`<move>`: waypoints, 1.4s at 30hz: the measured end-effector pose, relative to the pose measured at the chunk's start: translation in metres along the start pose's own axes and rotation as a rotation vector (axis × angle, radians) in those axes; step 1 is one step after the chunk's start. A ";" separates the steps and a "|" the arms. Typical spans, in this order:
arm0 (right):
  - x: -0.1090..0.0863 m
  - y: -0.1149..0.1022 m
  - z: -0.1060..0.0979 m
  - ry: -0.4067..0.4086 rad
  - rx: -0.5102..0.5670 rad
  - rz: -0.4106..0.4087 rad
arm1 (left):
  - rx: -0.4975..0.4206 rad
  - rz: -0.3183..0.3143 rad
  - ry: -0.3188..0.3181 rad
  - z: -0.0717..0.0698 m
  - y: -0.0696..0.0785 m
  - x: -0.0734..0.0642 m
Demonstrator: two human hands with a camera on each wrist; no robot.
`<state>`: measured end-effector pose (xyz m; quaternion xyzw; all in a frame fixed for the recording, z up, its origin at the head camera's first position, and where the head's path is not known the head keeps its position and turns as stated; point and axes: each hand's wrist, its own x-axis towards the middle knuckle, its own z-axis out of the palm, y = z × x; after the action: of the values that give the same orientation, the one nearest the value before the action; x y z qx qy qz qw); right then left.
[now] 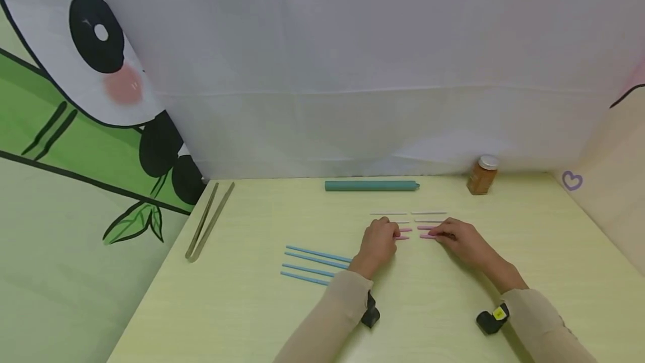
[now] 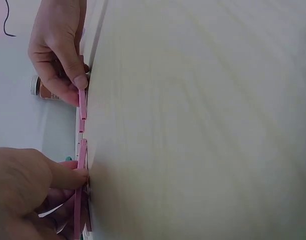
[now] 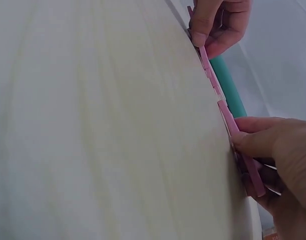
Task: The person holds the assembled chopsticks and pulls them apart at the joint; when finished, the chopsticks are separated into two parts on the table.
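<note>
Several short pink sticks lie in two side-by-side columns, partly covered by the hands. My left hand (image 1: 379, 242) pinches the nearest left pink stick (image 2: 82, 152) between thumb and fingers, at the table surface. Opposite it, my right hand (image 1: 464, 243) pinches the nearest right pink stick (image 3: 226, 111). A small gap separates their inner ends. Just beyond lie another left pink stick (image 1: 406, 229) and another right pink stick (image 1: 425, 227). Farther back, thin pale sticks (image 1: 428, 213) lie in the same two columns. The left hand hides part of the left column.
Several long blue sticks (image 1: 317, 254) lie left of my left forearm, their right ends hidden. A green cylinder (image 1: 372, 186) lies near the back edge. A brown jar (image 1: 481, 177) with a silvery lid stands back right. V-shaped metal tongs (image 1: 211, 228) lie far left.
</note>
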<state>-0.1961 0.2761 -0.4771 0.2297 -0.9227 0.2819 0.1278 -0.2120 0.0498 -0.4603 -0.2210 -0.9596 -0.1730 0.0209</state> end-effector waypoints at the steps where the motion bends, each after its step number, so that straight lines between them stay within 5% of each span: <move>1: 0.000 0.000 0.000 0.002 -0.005 -0.008 | 0.014 -0.002 0.005 0.000 0.001 0.000; 16: 0.000 -0.002 -0.001 -0.012 -0.045 -0.059 | 0.113 0.042 0.014 0.002 0.004 0.005; 20: 0.000 -0.004 -0.002 -0.019 -0.063 -0.047 | 0.109 0.059 0.042 -0.009 0.001 0.002; 23: 0.001 -0.006 -0.002 0.010 -0.092 -0.060 | 0.014 0.069 0.055 -0.024 -0.007 0.000; 32: 0.010 -0.026 0.000 0.082 -0.027 -0.107 | -0.221 0.064 -0.031 -0.082 -0.062 -0.015; 38: 0.015 -0.050 0.009 -0.005 0.072 -0.020 | -0.254 0.029 -0.077 -0.097 -0.115 -0.032; 42: 0.018 -0.065 0.021 -0.023 0.095 -0.034 | -0.255 -0.012 -0.126 -0.100 -0.147 -0.045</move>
<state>-0.1815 0.2101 -0.4573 0.2543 -0.9057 0.3204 0.1111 -0.2387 -0.1263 -0.4194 -0.2265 -0.9306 -0.2793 -0.0688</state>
